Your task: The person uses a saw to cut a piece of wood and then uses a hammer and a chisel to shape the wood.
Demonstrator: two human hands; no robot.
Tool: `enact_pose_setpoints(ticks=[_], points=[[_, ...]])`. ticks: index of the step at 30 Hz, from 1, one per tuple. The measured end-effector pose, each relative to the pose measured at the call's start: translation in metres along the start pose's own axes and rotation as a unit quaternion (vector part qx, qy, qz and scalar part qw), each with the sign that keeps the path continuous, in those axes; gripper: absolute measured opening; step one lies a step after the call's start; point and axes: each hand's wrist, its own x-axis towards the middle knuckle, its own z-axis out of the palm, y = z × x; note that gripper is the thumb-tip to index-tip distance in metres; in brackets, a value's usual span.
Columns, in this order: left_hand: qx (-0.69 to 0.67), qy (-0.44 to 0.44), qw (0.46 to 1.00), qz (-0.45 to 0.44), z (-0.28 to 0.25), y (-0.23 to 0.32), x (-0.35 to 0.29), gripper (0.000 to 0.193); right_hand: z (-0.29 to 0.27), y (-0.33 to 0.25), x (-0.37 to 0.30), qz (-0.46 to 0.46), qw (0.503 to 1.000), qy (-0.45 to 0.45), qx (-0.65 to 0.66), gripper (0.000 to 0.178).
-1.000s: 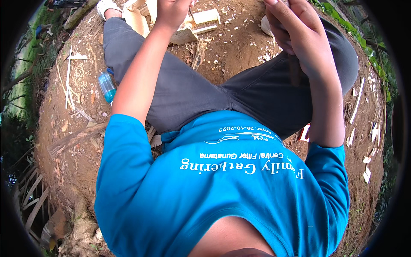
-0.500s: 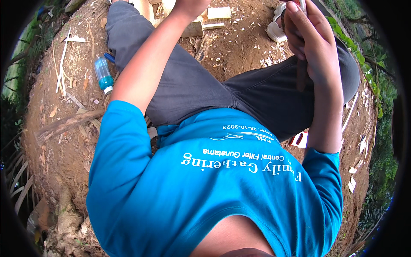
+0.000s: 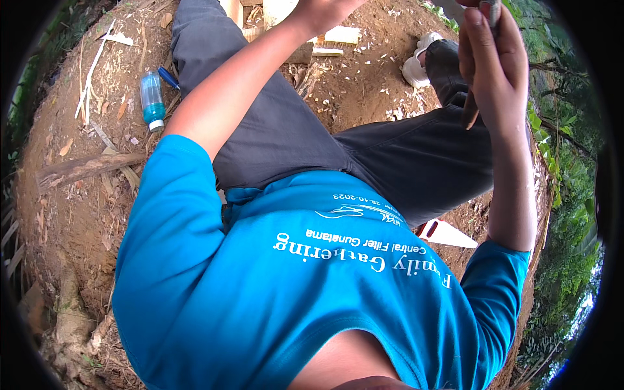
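Note:
My right hand (image 3: pixel 494 71) is raised at the upper right, above my bent right leg. Its fingers close round a bladed tool. The brown end of the handle (image 3: pixel 470 112) sticks out below the fist, and a grey metal blade (image 3: pixel 447 8) shows beside the fingers, cut off by the top edge. My left hand (image 3: pixel 325 13) reaches in at the top centre, over pale cut wood blocks (image 3: pixel 342 35). Its fingers run out of the picture, so any hold is hidden.
A clear bottle with blue-green liquid (image 3: pixel 151 97) and a blue pen-like object (image 3: pixel 168 78) lie left of my left leg. A handsaw with a red and white handle (image 3: pixel 448 233) rests by my right hip. A dry branch (image 3: pixel 91 169) lies at the left; wood chips litter the soil.
My left hand has moved right across the top. My right hand and its tool have shifted slightly right, and more of the blade shows. The handsaw by my hip is more visible.

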Motion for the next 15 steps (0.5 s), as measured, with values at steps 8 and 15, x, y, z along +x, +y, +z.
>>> enact_pose_setpoints(ticks=[8,15], points=[[-0.016,-0.028,0.999,-0.027,0.003,0.003,-0.002,0.030,0.006,-0.025,0.011,0.016,0.970,-0.031,-0.241,0.016],[0.006,-0.024,0.999,-0.027,0.006,0.007,-0.002,0.023,0.005,-0.016,0.017,0.025,0.966,0.061,-0.250,0.015]])
